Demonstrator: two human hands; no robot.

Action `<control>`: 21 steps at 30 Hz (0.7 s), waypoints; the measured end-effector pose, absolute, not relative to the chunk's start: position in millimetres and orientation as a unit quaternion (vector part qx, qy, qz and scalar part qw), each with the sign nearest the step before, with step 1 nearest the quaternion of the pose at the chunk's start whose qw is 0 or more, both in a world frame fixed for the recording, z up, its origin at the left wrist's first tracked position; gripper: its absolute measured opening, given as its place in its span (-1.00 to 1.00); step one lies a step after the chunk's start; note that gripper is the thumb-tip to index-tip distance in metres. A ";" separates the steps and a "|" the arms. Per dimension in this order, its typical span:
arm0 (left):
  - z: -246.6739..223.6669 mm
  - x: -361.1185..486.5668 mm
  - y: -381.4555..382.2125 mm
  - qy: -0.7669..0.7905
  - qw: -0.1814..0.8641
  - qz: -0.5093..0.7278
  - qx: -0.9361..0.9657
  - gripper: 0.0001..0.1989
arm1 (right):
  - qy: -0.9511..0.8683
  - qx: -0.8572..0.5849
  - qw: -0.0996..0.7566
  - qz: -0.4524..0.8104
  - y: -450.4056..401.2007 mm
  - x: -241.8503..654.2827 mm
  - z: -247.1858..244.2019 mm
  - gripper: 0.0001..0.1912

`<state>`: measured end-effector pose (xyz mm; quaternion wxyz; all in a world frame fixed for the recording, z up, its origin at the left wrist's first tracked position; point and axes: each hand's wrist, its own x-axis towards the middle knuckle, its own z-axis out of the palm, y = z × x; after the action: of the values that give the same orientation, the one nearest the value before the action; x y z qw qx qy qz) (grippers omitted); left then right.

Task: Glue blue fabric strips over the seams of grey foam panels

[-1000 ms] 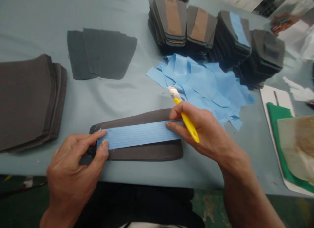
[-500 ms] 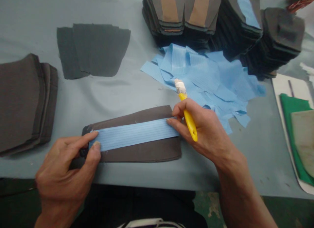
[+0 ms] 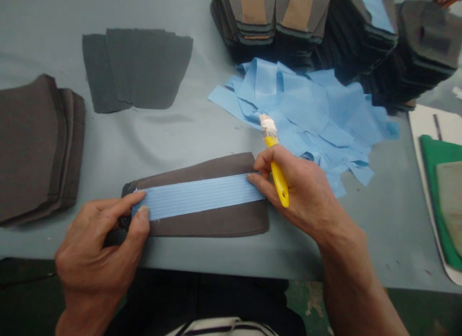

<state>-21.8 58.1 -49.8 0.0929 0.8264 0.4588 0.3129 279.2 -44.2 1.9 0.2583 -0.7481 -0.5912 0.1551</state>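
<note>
Left hand (image 3: 103, 244) pinching left end of blue strip (image 3: 202, 196); right hand (image 3: 299, 187) pinching its right end, also gripping yellow brush (image 3: 280, 184). Strip lying along brown panel (image 3: 216, 221) by near edge of table (image 3: 231, 255), brown showing both sides; blue pile (image 3: 310, 109) crowding right hand's far side.

Lined blue strip (image 3: 200, 196) flat lengthwise over brown fabric piece (image 3: 216, 223), yellow brush (image 3: 278, 179) aslant at right end.
</note>
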 end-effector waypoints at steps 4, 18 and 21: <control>-49.7 -22.6 57.0 0.461 0.084 0.312 0.827 -0.70 | -0.593 -0.751 0.254 0.138 -44.8 280.3 1.2 -0.83; -43.9 -17.8 56.2 0.448 0.100 0.295 0.838 -0.70 | -0.555 -0.761 0.333 -0.042 -41.6 264.2 13.6 -0.89; -45.9 -17.3 56.3 0.437 0.096 0.299 0.843 -0.74 | -0.579 -0.734 0.343 -0.090 -19.6 241.5 5.1 -0.91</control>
<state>-17.3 56.3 -45.9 0.0965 0.8425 0.4373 0.2994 241.5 -19.6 5.1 0.3430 -0.7342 -0.5789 -0.0903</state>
